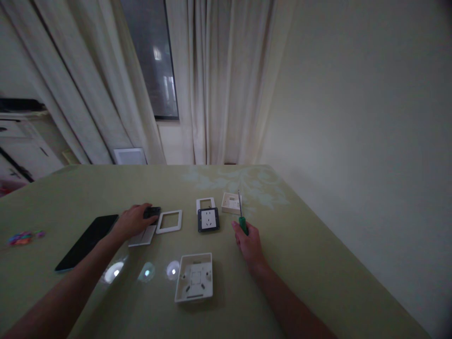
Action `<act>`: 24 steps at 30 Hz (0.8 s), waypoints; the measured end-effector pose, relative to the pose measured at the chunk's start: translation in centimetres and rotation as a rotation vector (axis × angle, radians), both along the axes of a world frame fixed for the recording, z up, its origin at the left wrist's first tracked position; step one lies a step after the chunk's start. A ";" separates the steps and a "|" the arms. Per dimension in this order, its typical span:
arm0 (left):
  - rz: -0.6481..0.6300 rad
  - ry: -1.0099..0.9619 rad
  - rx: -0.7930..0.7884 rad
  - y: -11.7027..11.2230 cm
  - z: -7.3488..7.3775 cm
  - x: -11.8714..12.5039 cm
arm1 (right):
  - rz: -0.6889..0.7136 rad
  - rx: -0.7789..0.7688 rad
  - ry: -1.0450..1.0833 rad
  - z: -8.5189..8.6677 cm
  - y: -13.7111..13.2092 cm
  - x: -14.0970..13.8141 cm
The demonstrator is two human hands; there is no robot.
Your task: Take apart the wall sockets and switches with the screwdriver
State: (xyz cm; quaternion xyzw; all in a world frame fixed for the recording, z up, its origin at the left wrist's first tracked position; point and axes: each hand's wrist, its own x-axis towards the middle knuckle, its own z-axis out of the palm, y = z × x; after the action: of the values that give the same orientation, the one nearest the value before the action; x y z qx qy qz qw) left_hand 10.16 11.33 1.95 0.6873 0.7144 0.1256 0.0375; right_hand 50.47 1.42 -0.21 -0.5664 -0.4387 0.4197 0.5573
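Observation:
My left hand [136, 221] is closed on a small black piece [152, 212], its thumb and fingers on either side; its kind is partly hidden. Just below lies a white switch plate [143, 236], partly under the hand. In my right hand [251, 242] is a screwdriver with a green handle [243, 225], its thin shaft pointing up and away. A wall socket with a dark frame [208, 220] lies between the hands. Nearer to me sits a white back box [195, 278], open side up.
A white cover frame [158, 225] lies beside the left hand, and another white frame [201, 203] is behind the socket. A smaller white box [229, 202] stands beyond the screwdriver. At left are a black tablet [88, 238] and small colourful items [23, 238].

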 end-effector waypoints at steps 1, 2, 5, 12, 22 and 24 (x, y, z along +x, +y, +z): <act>0.008 -0.017 0.006 0.0 0.1 0.0 | -0.001 0.001 0.001 0.0 0.0 0.0; 0.015 -0.038 0.014 0.1 0.3 0.0 | -0.003 0.002 0.001 0.0 0.0 0.0; 0.037 -0.122 0.053 0.0 1.4 -0.1 | -0.007 0.006 0.003 0.0 0.0 0.0; -0.104 -0.414 0.193 -3.9 4.3 3.2 | 0.030 0.021 0.044 1.0 -0.7 -0.4; -0.758 -1.095 -0.027 -14.0 4.8 14.2 | 0.364 0.190 0.192 4.1 -5.0 -1.2; -0.763 -1.237 -0.108 -14.0 4.6 14.9 | 0.435 0.295 0.181 4.4 -5.4 -1.1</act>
State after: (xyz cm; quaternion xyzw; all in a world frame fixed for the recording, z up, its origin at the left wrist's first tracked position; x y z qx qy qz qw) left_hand 25.08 -2.69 6.54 0.6892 0.2784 0.4338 0.5093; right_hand 49.40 -4.00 4.20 -0.3318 -0.5548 0.5102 0.5672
